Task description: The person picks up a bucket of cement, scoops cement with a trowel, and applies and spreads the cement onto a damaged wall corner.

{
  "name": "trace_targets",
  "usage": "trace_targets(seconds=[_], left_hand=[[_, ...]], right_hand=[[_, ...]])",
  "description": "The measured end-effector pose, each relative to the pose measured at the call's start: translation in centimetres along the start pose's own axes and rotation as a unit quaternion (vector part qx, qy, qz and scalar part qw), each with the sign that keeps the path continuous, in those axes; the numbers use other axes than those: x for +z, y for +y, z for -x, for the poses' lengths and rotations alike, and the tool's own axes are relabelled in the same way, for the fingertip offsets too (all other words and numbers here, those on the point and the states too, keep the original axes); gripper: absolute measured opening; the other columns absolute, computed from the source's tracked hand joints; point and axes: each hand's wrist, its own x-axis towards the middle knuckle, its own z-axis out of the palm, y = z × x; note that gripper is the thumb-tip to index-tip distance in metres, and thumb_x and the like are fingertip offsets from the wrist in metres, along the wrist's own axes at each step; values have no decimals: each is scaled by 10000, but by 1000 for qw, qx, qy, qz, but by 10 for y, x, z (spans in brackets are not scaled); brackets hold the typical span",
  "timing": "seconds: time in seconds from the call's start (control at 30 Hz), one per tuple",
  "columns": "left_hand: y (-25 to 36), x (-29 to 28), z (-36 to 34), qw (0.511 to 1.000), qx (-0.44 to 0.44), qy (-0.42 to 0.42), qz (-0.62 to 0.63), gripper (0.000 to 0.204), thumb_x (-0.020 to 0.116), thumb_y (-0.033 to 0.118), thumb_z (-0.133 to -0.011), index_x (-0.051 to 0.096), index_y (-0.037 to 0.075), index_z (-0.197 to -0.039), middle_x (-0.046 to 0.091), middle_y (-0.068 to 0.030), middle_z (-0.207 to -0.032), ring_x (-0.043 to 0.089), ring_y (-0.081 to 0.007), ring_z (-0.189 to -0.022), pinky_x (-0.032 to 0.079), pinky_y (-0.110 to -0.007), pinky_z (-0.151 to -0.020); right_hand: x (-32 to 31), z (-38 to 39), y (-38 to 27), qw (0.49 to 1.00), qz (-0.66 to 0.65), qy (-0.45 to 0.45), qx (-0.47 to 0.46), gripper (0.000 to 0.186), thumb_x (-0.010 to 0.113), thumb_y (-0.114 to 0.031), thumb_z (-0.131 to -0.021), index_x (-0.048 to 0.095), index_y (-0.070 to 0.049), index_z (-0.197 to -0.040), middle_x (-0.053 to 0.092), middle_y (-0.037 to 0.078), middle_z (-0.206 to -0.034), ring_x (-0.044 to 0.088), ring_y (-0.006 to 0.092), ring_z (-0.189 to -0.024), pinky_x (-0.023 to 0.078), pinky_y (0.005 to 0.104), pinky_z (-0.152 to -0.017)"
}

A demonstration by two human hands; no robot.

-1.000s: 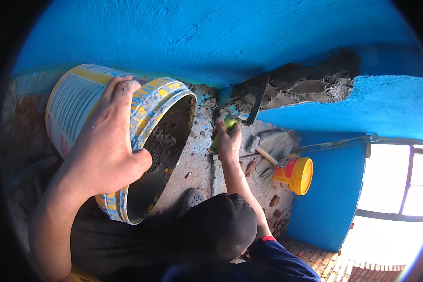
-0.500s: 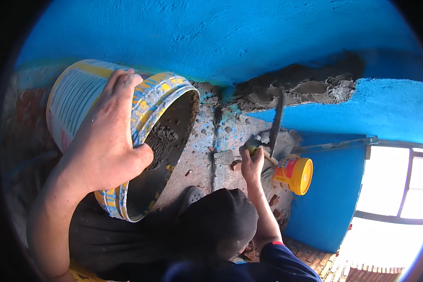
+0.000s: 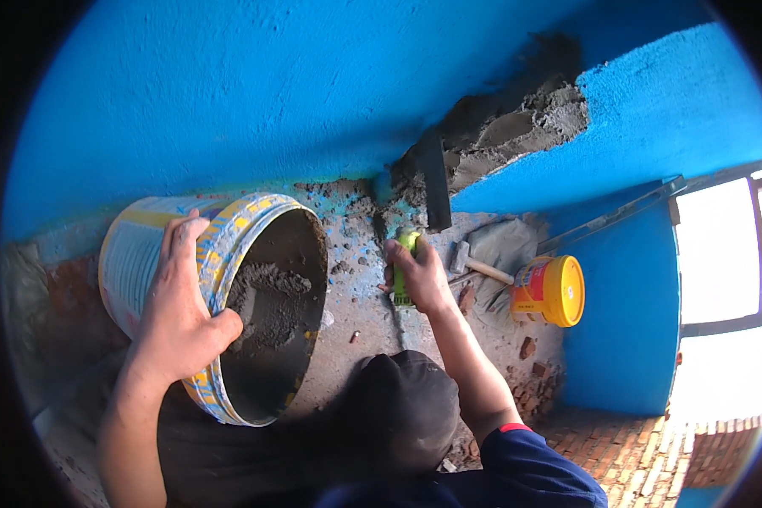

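Note:
My left hand (image 3: 173, 317) grips the rim of a large white, yellow-banded bucket (image 3: 157, 258), which lies tilted with its mouth to the right. Grey wet mortar (image 3: 271, 296) clings inside it. In my right hand (image 3: 423, 275), closed around a green handle, is a plastering trowel (image 3: 433, 182). Its dark flat blade stands at the near end of a strip of rough grey mortar (image 3: 512, 127) along the base of the blue wall. The blade covers part of that strip, so contact is hard to judge.
On the right, a small yellow bucket (image 3: 559, 292) stands beside a hammer (image 3: 487, 269) with a wooden handle. A grey sack (image 3: 504, 241) lies behind the hammer. Broken brick bits (image 3: 540, 370) litter the floor. My dark-trousered knee (image 3: 406, 398) is between my arms.
My right hand has brought the trowel left, and its blade now shows broader against the mortar strip. The bucket's mouth has shifted left and slightly down, with my left hand still on its rim.

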Motion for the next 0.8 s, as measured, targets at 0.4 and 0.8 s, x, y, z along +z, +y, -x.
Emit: trace_targets(seconds=[0.4, 0.8], left_hand=[[4, 0, -2, 1000, 1, -15, -7, 818, 639, 33, -571, 334, -78, -1322, 399, -285, -1302, 380, -450, -1267, 278, -450, -1113], [4, -4, -3, 999, -22, -26, -12, 816, 653, 29, -570, 339, -57, -1318, 399, -262, -1305, 389, -434, -1268, 299, -431, -1103]], right_hand=[[-26, 10, -46, 998, 5, 47, -35, 355, 631, -380, -932, 561, -41, -852, 606, 39, -649, 559, 112, -540, 448, 274, -499], [-35, 47, -97, 988, 14, 95, -118, 288, 683, -278, -908, 545, -25, -904, 577, 21, -708, 560, 87, -573, 450, 237, -510]])
